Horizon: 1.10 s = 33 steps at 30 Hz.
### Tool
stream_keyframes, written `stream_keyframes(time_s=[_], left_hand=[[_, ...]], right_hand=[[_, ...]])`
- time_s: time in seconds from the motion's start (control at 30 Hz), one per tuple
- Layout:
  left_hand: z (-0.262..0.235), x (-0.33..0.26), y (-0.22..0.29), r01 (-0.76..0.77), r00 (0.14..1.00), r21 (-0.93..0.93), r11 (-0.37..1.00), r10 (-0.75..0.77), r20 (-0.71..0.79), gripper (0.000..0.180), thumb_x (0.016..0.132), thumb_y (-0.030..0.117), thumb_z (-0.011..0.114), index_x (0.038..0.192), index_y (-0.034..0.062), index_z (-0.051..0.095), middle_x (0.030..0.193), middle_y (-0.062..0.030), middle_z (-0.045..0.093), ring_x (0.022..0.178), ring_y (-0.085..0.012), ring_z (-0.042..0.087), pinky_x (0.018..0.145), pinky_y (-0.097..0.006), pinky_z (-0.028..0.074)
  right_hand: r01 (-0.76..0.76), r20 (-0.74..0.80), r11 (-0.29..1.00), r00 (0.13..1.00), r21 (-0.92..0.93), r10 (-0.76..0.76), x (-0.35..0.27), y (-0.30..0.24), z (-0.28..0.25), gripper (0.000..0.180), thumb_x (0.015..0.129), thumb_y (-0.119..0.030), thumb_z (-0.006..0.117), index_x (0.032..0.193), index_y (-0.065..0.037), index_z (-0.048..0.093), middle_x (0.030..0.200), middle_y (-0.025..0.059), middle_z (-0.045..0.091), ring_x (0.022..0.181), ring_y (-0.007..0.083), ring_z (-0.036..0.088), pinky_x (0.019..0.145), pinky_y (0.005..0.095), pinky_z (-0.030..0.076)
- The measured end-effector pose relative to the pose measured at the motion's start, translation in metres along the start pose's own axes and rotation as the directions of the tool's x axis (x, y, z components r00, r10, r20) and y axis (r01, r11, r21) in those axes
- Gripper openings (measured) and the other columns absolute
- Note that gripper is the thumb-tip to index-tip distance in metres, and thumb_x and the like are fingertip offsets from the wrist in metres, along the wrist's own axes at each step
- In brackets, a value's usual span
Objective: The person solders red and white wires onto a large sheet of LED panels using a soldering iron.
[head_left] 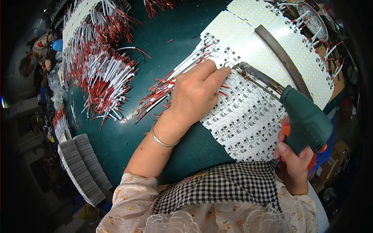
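Observation:
My left hand [198, 89], a bangle on its wrist, is closed in a pinch over the white LED circuit boards [248, 112]. Red wire ends [223, 90] poke out beside its fingers; the pinched tip itself is hidden. A bundle of red-and-white wires [171, 83] lies just left of and under this hand. My right hand [293, 155] is wrapped round the handle of a green soldering gun [305, 116] with orange parts. The gun's dark, crusted tip [243, 68] points left, close beside my left fingertips, above the boards.
A curved dark metal strip [285, 58] lies across the boards. Large piles of red-and-white wires [107, 77] cover the green table's [155, 39] left side. Stacked grey boards [83, 163] stand at the left edge. A round metal dish [312, 23] sits far right. Another person [39, 54] is at far left.

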State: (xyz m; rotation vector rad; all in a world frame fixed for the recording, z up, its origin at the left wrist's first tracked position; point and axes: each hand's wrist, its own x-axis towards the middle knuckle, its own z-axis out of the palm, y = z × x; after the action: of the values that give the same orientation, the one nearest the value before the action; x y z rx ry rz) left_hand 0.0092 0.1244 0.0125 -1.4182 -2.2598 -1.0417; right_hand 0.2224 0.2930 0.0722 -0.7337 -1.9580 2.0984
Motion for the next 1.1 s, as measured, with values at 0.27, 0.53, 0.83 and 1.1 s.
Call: stream_keyframes(time_s=[0.27,0.53,0.83,1.1], left_hand=[[0.002,0.001,0.002,-0.023,1.0,0.035,0.999,0.023,-0.02,0.033,0.06,-0.006,0.066,0.091,0.0039,0.068,0.069,-0.0053,0.051,0.058,-0.02,0.057,0.047,-0.032,0.047],[-0.006,0.005,0.006,0.025,0.999,0.015,1.0,-0.025,0.044,0.03,0.061,-0.007,0.064,0.089,0.0036,0.067,0.071,-0.0067,0.052,0.063,-0.0226,0.059,0.052,-0.035,0.049],[-0.029,0.022,-0.003,0.16,0.97,0.029,0.987,-0.152,-0.188,0.032,0.074,-0.012,0.062,0.102,0.0039,0.063,0.084,-0.0124,0.066,0.075,-0.0284,0.067,0.067,-0.036,0.054],[-0.008,0.027,0.001,0.175,0.984,-0.183,0.967,-0.17,0.044,0.022,0.086,-0.008,0.055,0.105,0.0005,0.061,0.082,-0.0106,0.058,0.07,-0.021,0.058,0.066,-0.03,0.048]], right_hand=[[-0.044,-0.014,0.998,0.999,-0.046,0.044,0.001,-0.001,-0.011,0.058,0.077,-0.013,0.071,0.123,0.011,0.043,0.079,0.0112,0.054,0.051,0.0132,0.054,0.044,0.0249,0.048],[0.047,-0.059,0.987,0.998,0.152,-0.038,0.007,-0.011,-0.014,0.063,0.075,-0.005,0.068,0.127,0.014,0.039,0.118,0.025,0.052,0.056,0.013,0.052,0.044,0.0243,0.049],[0.162,-0.231,0.986,0.959,-0.032,-0.165,0.005,-0.039,-0.03,0.067,0.072,-0.008,0.069,0.128,0.014,0.039,0.116,0.0255,0.053,0.052,0.0127,0.051,0.042,0.0223,0.045],[0.258,-0.198,0.963,0.943,-0.079,-0.269,0.022,-0.046,-0.015,0.067,0.081,-0.018,0.067,0.129,0.017,0.034,0.07,0.0104,0.054,0.043,0.0109,0.049,0.039,0.0231,0.044]])
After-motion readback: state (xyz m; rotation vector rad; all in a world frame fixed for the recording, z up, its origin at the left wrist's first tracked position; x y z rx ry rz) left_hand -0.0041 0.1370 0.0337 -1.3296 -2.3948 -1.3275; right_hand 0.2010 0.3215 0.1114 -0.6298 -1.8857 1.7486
